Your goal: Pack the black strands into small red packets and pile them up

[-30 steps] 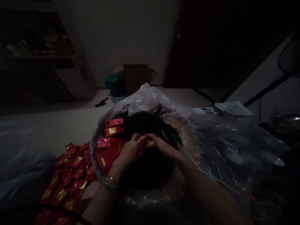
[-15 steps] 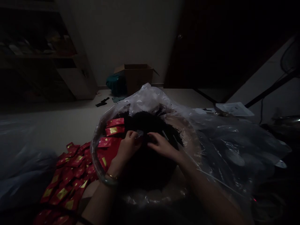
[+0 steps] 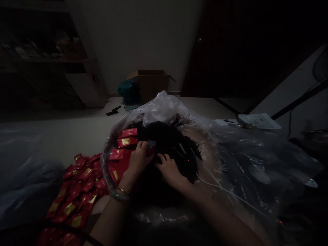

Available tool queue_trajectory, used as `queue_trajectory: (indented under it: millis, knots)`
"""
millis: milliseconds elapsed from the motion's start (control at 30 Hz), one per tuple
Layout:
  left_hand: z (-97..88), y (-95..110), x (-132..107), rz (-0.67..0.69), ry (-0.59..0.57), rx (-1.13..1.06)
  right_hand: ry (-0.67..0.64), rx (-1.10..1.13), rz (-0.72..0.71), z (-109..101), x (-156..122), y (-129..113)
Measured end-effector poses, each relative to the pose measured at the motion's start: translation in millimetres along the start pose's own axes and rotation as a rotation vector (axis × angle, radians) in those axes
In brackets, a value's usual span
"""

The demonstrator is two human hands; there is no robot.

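My left hand (image 3: 138, 158), with bangles at the wrist, is closed on a small red packet (image 3: 152, 149) that has a clear plastic edge at its top. Just right of it, my right hand (image 3: 168, 169) has its fingers curled down at the dark loose heap (image 3: 164, 135), which looks like dried leaves; what they pinch, if anything, is lost in the dark. The heap lies in a round basket lined with clear plastic (image 3: 164, 102). More red packets (image 3: 127, 141) with gold labels rest on the heap's left side.
Many red packets (image 3: 77, 191) are piled left of the basket. Right of my hand a dark device with pale strips (image 3: 182, 148) and a red light lies on the heap, near a white cable (image 3: 230, 193). Clear plastic sheeting (image 3: 256, 160) spreads right. A cardboard box (image 3: 153, 85) stands behind.
My right hand has moved down and slightly left, nearer the packet. The left hand still holds the packet, now showing more red. A red light now shows on the device.
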State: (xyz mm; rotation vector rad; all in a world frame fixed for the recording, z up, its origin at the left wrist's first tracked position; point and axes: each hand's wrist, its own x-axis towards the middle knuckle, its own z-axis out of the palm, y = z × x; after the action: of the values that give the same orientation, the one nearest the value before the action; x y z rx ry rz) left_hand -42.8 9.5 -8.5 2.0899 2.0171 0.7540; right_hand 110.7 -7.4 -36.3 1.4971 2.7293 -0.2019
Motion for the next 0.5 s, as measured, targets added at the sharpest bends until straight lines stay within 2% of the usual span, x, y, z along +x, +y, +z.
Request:
queue_trajectory:
  millis: [200,367,500]
  knots:
    - [0.0,1,-1,0.011,-0.019,0.003,0.076,0.188,0.092,-8,3,21]
    - [-0.3,1,-2,0.013,-0.039,0.014,0.158,0.455,0.075,-13,7,36]
    - [4.4,1,-3,0.05,-0.052,0.01,0.227,0.612,0.084,-26,9,48]
